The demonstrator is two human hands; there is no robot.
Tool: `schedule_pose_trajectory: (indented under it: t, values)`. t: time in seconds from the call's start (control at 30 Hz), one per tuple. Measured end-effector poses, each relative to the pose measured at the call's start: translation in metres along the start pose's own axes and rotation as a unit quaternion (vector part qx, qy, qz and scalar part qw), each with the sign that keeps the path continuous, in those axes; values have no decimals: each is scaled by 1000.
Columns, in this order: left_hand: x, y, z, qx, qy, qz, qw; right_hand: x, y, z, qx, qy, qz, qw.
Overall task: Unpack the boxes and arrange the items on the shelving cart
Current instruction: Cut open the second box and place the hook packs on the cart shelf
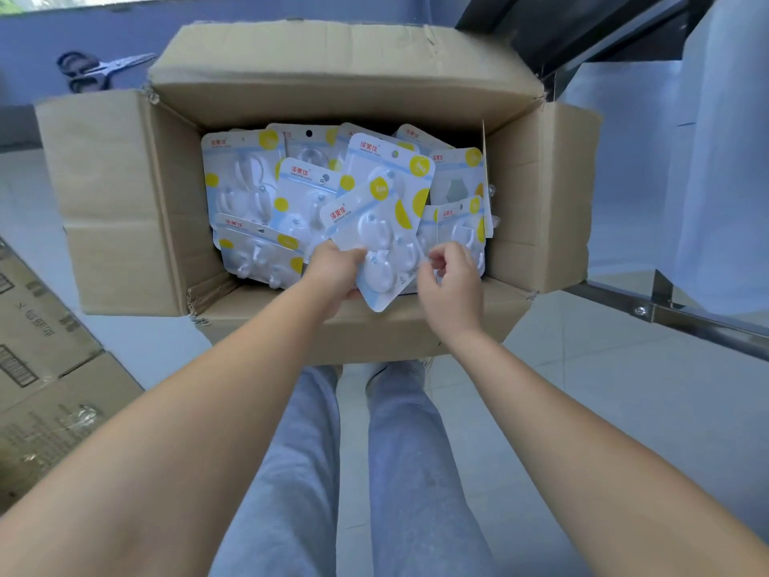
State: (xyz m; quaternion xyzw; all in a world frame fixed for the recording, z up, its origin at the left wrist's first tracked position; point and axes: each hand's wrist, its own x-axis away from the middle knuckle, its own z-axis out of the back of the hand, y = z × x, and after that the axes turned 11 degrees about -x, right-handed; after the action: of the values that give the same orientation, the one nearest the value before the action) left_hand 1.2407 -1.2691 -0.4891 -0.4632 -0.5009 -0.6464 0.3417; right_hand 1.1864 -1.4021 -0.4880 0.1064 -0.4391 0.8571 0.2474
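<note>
Progress: early, by my judgement; the open cardboard box (316,193) is heaped with blister packs (245,177) of clear hooks, and only one pack is lifted clear of the pile.
Done: box flaps are folded out; scissors (100,70) lie on the blue surface behind the box, apart from it.
Left: nearly the whole load is waiting to come out, and nothing can be seen placed on the shelving cart (666,310), whose metal frame shows at the right edge, just beside the box.
Held pack (374,243): tilted, above the near part of the pile, its lower corner over the box's near wall.
Left hand (333,270): fingers curled round the lower left edge of the held pack, thumb on its face; it grips the pack firmly.
Right hand (451,270): fingers loosely curled, close by the right edge of the held pack and over another pack in the box; whether the fingertips pinch anything I cannot tell.
Other boxes: flattened or closed cartons (45,368) lie on the floor at the left, contents not visible.
</note>
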Motion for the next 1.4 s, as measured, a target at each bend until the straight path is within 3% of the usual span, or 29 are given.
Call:
schedule_pose_trajectory:
  t: [0.07, 0.3, 0.4, 0.5, 0.67, 0.83, 1.03, 1.13, 1.27, 1.4]
  values:
    - [-7, -2, 10, -31, 7, -18, 999, -15, 16, -2, 35, -4, -104, 994]
    - [-28, -13, 16, -101, 28, -45, 993, -55, 57, -30, 196, -102, -259, 940]
    - [-33, -17, 19, -98, 38, -52, 993, -63, 66, -27, 297, -120, -232, 918]
    - [-33, -17, 20, -83, 27, -58, 994, -60, 71, -22, 313, -131, -199, 919]
    - [-24, -14, 9, -66, 15, -64, 996, -46, 55, -2, 208, -41, -157, 965]
    - [-2, -3, -6, -18, -17, -33, 999, 1, 6, 7, 51, 31, -21, 998]
    - [29, 15, -10, 29, -64, -29, 997, 44, -32, 8, 80, 35, 110, 990]
    - [49, 21, -8, 46, -107, -42, 992, 50, -50, 15, 90, 46, 131, 986]
    - [70, 32, -4, 146, -192, -88, 967, 52, -72, 21, 91, 52, 150, 983]
    - [82, 42, -6, 85, -182, -126, 972, 43, -88, 26, 78, 73, 114, 988]
